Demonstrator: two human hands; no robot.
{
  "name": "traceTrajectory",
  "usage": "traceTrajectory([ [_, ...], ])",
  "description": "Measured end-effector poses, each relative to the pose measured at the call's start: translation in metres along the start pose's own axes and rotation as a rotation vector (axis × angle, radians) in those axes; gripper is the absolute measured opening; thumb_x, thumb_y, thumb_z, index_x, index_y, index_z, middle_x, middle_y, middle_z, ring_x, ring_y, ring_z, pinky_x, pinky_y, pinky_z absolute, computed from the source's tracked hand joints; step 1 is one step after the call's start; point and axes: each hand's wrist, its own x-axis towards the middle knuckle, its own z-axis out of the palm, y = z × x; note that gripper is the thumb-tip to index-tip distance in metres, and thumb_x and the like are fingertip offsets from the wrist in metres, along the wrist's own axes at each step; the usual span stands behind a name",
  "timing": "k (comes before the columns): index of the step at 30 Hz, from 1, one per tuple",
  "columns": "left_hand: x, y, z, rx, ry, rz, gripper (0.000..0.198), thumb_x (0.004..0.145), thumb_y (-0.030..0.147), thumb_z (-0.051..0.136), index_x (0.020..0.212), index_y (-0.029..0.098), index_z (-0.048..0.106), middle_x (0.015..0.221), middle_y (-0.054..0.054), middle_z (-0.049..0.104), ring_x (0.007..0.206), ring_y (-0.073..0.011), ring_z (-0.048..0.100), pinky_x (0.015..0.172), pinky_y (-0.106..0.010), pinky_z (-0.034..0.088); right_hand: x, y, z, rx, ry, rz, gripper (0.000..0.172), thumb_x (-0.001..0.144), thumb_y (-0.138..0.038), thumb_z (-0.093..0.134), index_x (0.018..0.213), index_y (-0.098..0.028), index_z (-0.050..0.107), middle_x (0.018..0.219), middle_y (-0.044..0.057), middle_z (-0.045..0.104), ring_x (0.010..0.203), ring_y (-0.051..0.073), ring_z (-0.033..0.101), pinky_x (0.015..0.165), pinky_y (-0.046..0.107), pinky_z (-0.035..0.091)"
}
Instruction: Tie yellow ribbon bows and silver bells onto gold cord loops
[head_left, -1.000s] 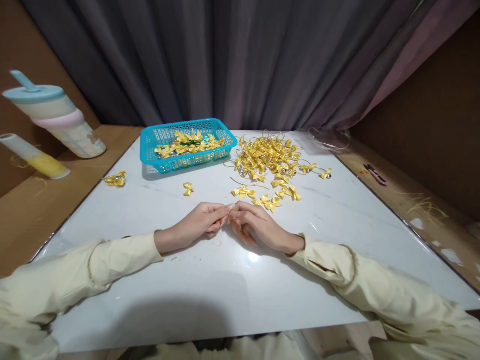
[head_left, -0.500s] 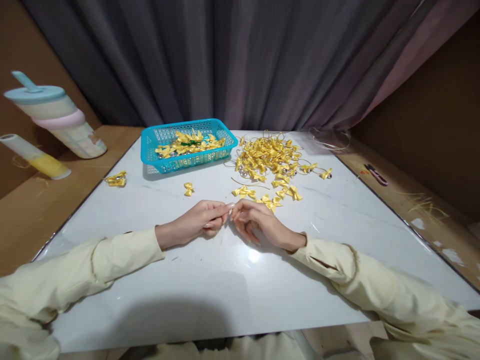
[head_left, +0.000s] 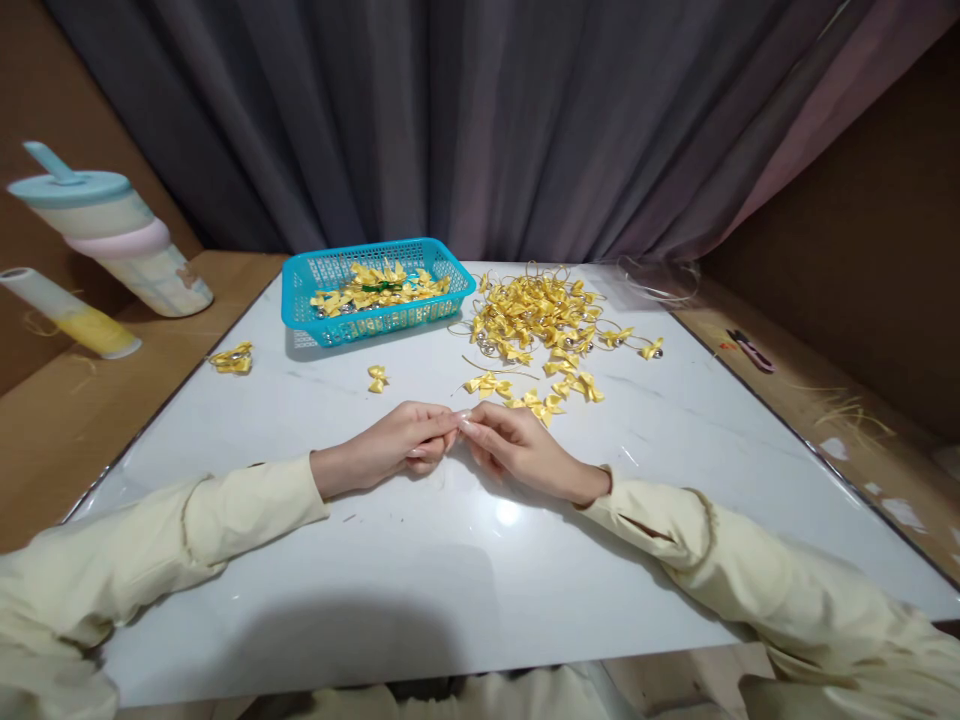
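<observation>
My left hand [head_left: 405, 438] and my right hand [head_left: 521, 448] meet fingertip to fingertip above the white table [head_left: 360, 600]. Both are closed in a pinch; whatever lies between the fingertips is too small or hidden to make out. Just beyond my right hand are loose yellow bows [head_left: 536, 403]. Behind them spreads a pile of yellow bows with silver bells and thin cords [head_left: 532, 312]. One single yellow bow [head_left: 377, 379] rests beyond my left hand.
A blue basket [head_left: 360, 326] of yellow bows stands at the back left. Another bow bundle [head_left: 232, 358] lies near the left edge. Farther left are a tumbler [head_left: 127, 240] and a yellow roll [head_left: 82, 320]. Small snips [head_left: 750, 352] lie at the right.
The fingers of my right hand have closed in, thumb and fingertips now pressed against my left fingertips. My left hand has barely moved.
</observation>
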Motion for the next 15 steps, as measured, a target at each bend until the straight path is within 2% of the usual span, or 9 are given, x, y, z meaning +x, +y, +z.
traceTrajectory([
  [5,-0.0001,0.0016,0.0005,-0.007,-0.003,-0.014,0.04,0.086,0.043,0.052,0.059,0.015,0.042,0.04,0.009,0.025,0.037,-0.0042,0.019,0.04,-0.019,0.017,-0.0001,0.0015,-0.0005,0.052,-0.023,0.001,0.032,0.092,-0.041,0.042,0.074,-0.016,0.051,0.049,-0.006,0.047,0.042,0.006,0.041,0.042,0.018,0.032],
  [9,0.0003,0.0009,-0.0008,-0.027,0.001,-0.025,0.039,0.087,0.043,0.05,0.06,0.016,0.042,0.041,0.009,0.024,0.037,-0.0043,0.018,0.039,-0.019,0.017,0.001,0.0018,0.0011,0.197,-0.015,0.058,0.032,0.092,-0.041,0.044,0.074,-0.015,0.051,0.049,-0.005,0.048,0.039,0.005,0.038,0.038,0.017,0.028],
  [15,0.0011,-0.0007,-0.0019,-0.043,0.011,-0.025,0.037,0.087,0.042,0.051,0.061,0.016,0.042,0.043,0.009,0.024,0.038,-0.0043,0.016,0.039,-0.018,0.017,0.0034,0.0037,0.0025,0.349,-0.003,0.115,0.029,0.089,-0.039,0.049,0.075,-0.014,0.051,0.058,-0.002,0.054,0.037,0.004,0.041,0.032,0.016,0.027],
])
